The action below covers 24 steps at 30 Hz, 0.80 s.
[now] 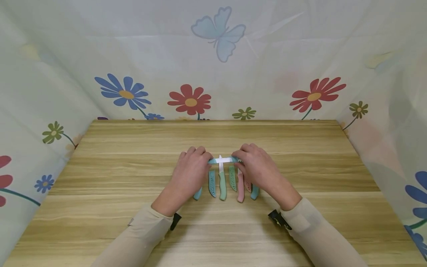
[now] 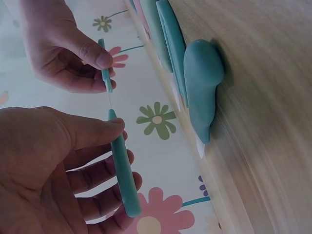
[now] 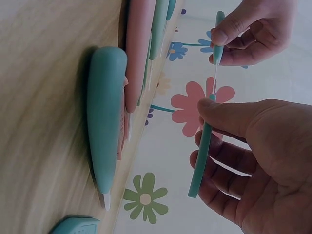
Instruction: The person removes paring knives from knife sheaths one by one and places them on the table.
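Note:
Above the table, my left hand [image 1: 191, 167] pinches the teal handle [image 2: 124, 170] of a small knife between thumb and fingers. The knife's white blade [image 1: 223, 160] points right. My right hand [image 1: 258, 165] pinches a teal blade sheath [image 3: 201, 158] at the blade's far end. A stretch of blade shows bare between the hands; how deep the tip sits in the sheath cannot be seen. Below lie a green-handled knife [image 1: 222, 189], a pink-handled knife [image 1: 240, 191] and, at either end of the row, teal-handled knives [image 2: 202, 87] [image 3: 105, 117], partly hidden by my hands in the head view.
Among the knives on the wooden table [image 1: 133, 148] lie a teal sheath [image 1: 212, 183], a green sheath [image 1: 232, 178] and a pink sheath [image 1: 247, 184]. Another teal piece [image 3: 75, 225] shows at the right wrist view's lower edge. A flower-printed curtain [image 1: 267, 74] surrounds the table's back and sides.

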Available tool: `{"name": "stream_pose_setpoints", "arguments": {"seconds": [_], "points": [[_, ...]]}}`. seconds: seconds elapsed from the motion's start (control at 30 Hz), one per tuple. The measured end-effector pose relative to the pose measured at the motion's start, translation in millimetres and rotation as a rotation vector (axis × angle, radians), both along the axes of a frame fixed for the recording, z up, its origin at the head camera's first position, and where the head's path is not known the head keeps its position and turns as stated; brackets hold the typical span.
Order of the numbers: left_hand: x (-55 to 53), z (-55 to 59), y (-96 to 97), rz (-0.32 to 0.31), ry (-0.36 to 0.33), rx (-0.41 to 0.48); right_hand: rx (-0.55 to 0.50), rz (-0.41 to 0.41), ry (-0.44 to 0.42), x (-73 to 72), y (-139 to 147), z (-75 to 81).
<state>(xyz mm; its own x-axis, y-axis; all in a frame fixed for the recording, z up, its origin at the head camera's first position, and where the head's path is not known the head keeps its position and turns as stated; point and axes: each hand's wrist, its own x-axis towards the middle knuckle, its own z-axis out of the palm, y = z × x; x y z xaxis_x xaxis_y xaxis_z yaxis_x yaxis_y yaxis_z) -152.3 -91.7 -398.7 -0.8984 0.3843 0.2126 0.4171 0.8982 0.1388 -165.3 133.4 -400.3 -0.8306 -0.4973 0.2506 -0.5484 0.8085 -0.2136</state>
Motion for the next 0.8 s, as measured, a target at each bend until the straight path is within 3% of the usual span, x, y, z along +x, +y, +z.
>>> {"name": "stream_pose_setpoints", "arguments": {"seconds": [0.8], "points": [[-0.3, -1.4, -2.9, 0.029, 0.008, 0.008, -0.001, -0.011, 0.011, -2.2, 3.2, 0.4]]}}
